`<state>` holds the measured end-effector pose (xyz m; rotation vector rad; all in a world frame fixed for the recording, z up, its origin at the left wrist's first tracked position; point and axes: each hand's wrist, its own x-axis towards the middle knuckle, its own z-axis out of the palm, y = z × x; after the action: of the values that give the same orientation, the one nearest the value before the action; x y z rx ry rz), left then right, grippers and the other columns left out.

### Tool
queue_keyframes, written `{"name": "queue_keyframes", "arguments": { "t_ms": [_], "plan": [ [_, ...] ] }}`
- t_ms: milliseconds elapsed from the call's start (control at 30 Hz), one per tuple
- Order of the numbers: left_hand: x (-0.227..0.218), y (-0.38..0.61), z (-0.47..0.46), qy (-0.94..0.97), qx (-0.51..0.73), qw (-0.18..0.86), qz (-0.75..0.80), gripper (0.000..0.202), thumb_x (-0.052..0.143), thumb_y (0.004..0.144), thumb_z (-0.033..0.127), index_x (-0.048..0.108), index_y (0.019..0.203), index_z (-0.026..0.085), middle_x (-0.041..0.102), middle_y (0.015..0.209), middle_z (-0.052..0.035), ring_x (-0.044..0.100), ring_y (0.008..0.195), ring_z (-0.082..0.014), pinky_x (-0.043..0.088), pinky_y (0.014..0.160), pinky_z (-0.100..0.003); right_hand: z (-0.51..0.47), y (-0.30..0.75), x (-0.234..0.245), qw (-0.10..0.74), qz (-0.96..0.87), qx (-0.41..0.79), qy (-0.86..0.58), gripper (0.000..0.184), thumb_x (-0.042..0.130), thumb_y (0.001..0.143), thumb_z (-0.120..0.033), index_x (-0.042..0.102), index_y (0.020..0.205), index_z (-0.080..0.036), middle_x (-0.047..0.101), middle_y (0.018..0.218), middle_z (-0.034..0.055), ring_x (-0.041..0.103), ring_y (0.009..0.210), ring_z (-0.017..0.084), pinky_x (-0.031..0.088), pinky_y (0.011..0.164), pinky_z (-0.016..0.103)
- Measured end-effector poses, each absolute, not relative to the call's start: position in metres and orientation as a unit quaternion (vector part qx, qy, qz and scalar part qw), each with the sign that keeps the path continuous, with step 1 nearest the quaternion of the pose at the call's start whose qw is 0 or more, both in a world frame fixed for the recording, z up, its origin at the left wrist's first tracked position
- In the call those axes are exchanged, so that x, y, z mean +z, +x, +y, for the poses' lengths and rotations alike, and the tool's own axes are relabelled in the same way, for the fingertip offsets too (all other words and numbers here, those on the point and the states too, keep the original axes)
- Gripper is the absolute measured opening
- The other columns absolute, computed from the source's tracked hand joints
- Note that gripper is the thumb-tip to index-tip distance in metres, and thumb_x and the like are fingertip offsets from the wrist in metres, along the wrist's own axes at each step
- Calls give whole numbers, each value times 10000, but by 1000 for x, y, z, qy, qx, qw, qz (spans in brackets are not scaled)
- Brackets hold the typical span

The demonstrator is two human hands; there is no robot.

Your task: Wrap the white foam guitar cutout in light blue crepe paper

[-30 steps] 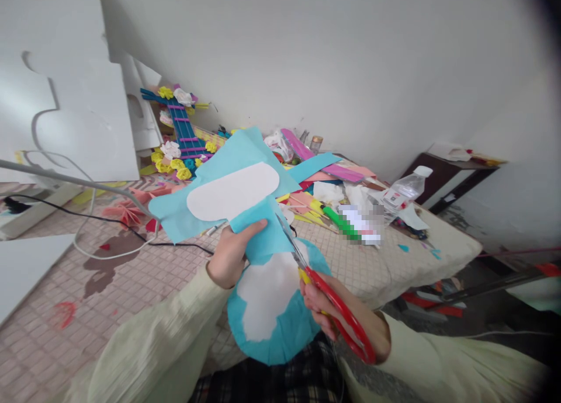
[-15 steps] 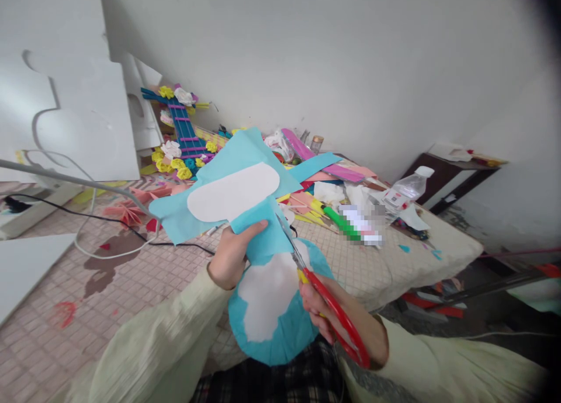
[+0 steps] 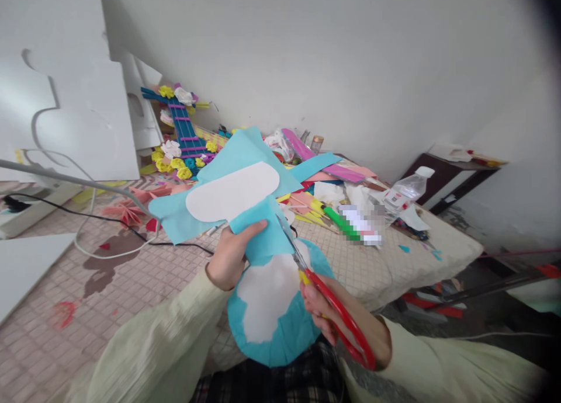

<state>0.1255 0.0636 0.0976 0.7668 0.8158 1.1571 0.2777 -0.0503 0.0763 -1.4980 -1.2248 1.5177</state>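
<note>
My left hand (image 3: 229, 257) is closed on a sheet of light blue paper (image 3: 243, 140), thumb on top of a folded part. A white rounded-end strip (image 3: 232, 191) lies on that paper. My right hand (image 3: 326, 309) grips red-handled scissors (image 3: 337, 309), whose blades point up and away along the right edge of the folded blue paper. Whether the blades are around the paper or beside it, I cannot tell. Below both hands, a round white piece with a wrinkled blue paper border (image 3: 280, 339) rests near my lap, partly hidden by the left hand and the paper.
A small decorated guitar shape (image 3: 186, 128) leans at the back left beside white boards (image 3: 87, 111). Cables (image 3: 109, 187) cross the left of the tiled-pattern table. A clear plastic bottle (image 3: 407, 190), a green cutter-like tool (image 3: 342, 223) and paper scraps lie on the right.
The scissor handles have spread slightly, the right hand shifting a little to the right and down. The left hand and blue paper have barely moved.
</note>
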Motion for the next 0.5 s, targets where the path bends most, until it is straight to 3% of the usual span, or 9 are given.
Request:
{"name": "queue_keyframes", "arguments": {
  "t_ms": [333, 500],
  "plan": [
    [97, 125, 62, 357, 522, 687, 358, 378, 731, 636, 226, 649, 1002, 177, 695, 1019, -60, 644, 923, -220, 567, 727, -289, -53, 278, 74, 354, -474, 581, -559, 347, 442, 817, -558, 396, 807, -214, 313, 577, -83, 275, 393, 41, 214, 336, 185],
    [97, 125, 62, 355, 523, 687, 359, 392, 736, 628, 232, 651, 1005, 174, 695, 1020, -65, 643, 929, -228, 566, 730, -295, -51, 276, 72, 352, -471, 586, -557, 394, 480, 769, -599, 389, 787, -215, 306, 587, -81, 248, 402, 37, 194, 321, 180]
  ]
}}
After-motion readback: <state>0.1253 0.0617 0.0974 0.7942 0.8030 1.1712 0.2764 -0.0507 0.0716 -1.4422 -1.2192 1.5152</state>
